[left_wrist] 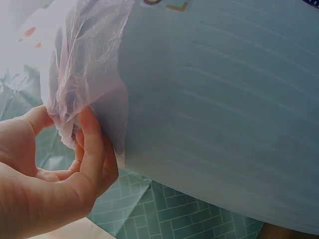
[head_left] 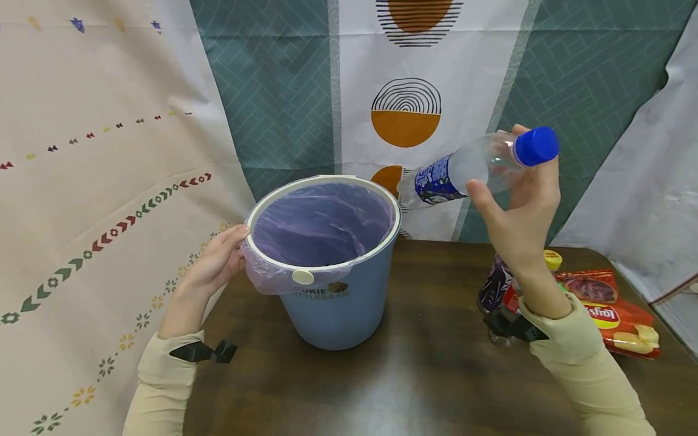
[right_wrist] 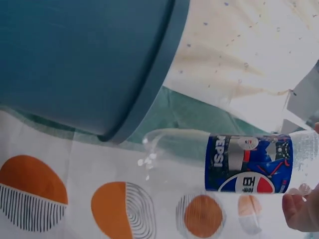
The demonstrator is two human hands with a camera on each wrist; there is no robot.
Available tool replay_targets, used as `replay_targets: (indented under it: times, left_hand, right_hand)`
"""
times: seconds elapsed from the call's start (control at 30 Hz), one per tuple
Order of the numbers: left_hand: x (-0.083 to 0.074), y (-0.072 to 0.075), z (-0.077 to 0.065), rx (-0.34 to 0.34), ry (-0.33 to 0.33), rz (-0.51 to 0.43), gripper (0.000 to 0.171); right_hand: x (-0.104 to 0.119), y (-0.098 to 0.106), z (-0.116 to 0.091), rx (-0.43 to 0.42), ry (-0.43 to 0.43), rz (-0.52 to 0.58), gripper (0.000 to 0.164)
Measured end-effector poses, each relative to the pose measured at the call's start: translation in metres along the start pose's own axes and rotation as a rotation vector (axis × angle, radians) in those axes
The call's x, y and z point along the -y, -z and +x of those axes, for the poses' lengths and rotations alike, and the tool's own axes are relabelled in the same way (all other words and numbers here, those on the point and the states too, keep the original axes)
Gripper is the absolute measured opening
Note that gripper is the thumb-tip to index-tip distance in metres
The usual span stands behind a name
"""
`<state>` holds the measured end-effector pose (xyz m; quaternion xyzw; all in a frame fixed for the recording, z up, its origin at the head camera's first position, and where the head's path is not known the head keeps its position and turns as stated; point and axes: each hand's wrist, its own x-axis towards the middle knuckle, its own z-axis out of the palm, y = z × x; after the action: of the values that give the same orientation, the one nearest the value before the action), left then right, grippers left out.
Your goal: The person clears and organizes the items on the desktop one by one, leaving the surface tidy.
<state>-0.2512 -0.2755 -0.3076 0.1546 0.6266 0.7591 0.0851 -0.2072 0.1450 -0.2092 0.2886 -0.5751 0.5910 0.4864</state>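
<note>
A blue trash can (head_left: 338,315) with a cream rim stands on the table, lined with a thin purple plastic bag (head_left: 272,275) folded over its edge. My left hand (head_left: 215,263) grips the rim and bag at the left side; the left wrist view shows the thumb and fingers around the bunched bag (left_wrist: 87,64). My right hand (head_left: 523,212) holds a clear Pepsi bottle (head_left: 463,172) by its upper part, near the blue cap (head_left: 537,146). The bottle is tilted, its base pointing left beside the can's right rim. In the right wrist view its blue label (right_wrist: 249,164) faces the camera.
Behind my right wrist, on the table's right side, lie a red Lay's chip bag (head_left: 611,312) and a dark-labelled bottle (head_left: 495,284); a yellow cap (head_left: 553,260) shows there too. A patterned cloth (head_left: 272,91) hangs behind the brown table (head_left: 431,363).
</note>
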Motion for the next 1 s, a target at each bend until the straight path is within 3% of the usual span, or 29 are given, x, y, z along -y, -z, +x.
replay_targets:
  times: [0.17, 0.37, 0.63, 0.73, 0.87, 1.0]
  left_hand:
    - [0.000, 0.000, -0.001, -0.008, 0.000, 0.003, 0.019]
    - [0.000, 0.000, -0.001, -0.013, 0.001, 0.016, 0.019]
    - [0.000, 0.000, -0.001, -0.016, 0.005, 0.036, 0.020]
    - [0.000, -0.001, -0.001, -0.024, 0.009, 0.039, 0.019]
    - [0.000, -0.001, -0.001, -0.027, 0.011, 0.030, 0.019]
    - [-0.001, -0.001, -0.002, -0.028, 0.008, 0.030, 0.020]
  right_hand:
    - [-0.006, -0.005, 0.003, 0.043, -0.003, 0.098, 0.072]
    - [-0.011, -0.013, 0.004, 0.245, -0.063, 0.049, 0.065]
    - [-0.014, -0.022, 0.003, 0.551, -0.296, -0.094, 0.062]
    - [-0.017, -0.023, 0.001, 0.644, -0.383, -0.097, 0.062]
    - [-0.018, -0.022, -0.001, 0.702, -0.451, -0.102, 0.063]
    - [-0.020, -0.017, -0.001, 0.719, -0.462, -0.135, 0.059]
